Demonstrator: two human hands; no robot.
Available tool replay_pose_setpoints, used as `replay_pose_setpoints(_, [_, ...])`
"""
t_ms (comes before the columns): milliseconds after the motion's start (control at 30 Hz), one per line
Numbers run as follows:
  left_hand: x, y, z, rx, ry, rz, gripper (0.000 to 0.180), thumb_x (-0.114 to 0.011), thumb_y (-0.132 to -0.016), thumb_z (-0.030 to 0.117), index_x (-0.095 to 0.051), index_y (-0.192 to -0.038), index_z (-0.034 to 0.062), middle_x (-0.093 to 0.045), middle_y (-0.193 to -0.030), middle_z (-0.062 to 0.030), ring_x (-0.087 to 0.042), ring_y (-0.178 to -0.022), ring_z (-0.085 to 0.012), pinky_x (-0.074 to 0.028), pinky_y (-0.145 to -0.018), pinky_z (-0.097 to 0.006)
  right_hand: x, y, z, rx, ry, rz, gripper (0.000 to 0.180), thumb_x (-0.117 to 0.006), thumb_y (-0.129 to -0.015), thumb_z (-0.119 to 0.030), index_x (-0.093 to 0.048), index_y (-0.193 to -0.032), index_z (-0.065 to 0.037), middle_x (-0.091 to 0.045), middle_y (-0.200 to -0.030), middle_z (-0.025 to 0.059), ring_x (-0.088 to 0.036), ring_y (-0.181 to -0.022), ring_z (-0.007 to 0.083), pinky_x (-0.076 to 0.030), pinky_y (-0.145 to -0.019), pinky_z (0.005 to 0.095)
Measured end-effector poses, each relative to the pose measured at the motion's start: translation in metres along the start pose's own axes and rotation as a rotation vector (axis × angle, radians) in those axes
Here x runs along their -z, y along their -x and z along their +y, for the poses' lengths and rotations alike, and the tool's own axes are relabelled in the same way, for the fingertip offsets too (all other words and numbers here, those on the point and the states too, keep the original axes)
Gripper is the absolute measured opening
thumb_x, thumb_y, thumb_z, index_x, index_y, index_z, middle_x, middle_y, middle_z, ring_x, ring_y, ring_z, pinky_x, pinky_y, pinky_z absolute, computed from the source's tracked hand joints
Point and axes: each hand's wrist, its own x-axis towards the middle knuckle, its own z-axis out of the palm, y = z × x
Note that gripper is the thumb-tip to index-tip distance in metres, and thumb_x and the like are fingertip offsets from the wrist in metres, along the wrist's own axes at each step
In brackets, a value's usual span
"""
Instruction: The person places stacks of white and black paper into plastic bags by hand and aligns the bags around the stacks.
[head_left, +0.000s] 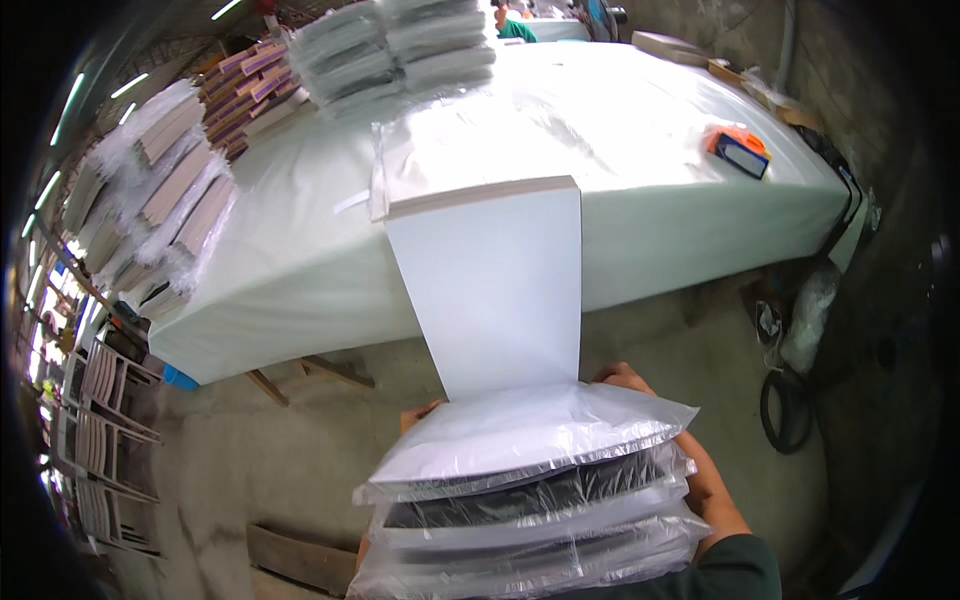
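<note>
Against my body rests a stack of flat, plastic-wrapped packs (545, 430), white with a dark layer below the top one. My right hand (622, 378) curls round its far right corner. At the far left corner, my left hand (420, 412) holds the stack, most of its fingers hidden by the wrap. A long white panel (495, 285) with a layered far edge spans from the covered table's near edge to the top pack. Where its near end stops is hidden under the plastic.
The table wears a pale cover (680, 240). Wrapped stacks (390, 50) and brown bundles (245, 85) stand at its far left. An orange and blue box (742, 150) lies on the right. Stacked chairs (105, 400) line the left; a black ring (785, 410) leans by the right wall.
</note>
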Motion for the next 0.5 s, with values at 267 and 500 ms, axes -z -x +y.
replay_pose_setpoints(267, [0.051, 0.057, 0.223, -0.842, 0.017, 0.578, 0.037, -0.055, -0.087, 0.013, -0.052, -0.118, -0.0062, -0.057, -0.117, -0.011, -0.053, -0.107, -0.0139, -0.039, -0.09, -0.025, 0.204, -0.074, -0.141, 0.34, -0.434, 0.278, 0.014, -0.071, -0.068, -0.012, -0.061, -0.074, -0.004, -0.059, -0.07, 0.0034, -0.054, -0.069, 0.011, -0.043, -0.064, 0.0254])
replay_pose_setpoints(500, [-0.001, 0.066, 0.385, -1.091, 0.004, 0.204, 0.041, -0.053, -0.083, 0.0, -0.047, -0.124, -0.0041, -0.05, -0.127, -0.0122, -0.045, -0.12, -0.0198, -0.035, -0.098, -0.028, 0.218, -0.224, -0.188, 0.455, -0.009, 0.291, 0.016, -0.072, -0.066, -0.01, -0.062, -0.076, -0.001, -0.059, -0.069, 0.0038, -0.054, -0.067, 0.0128, -0.043, -0.061, 0.0267])
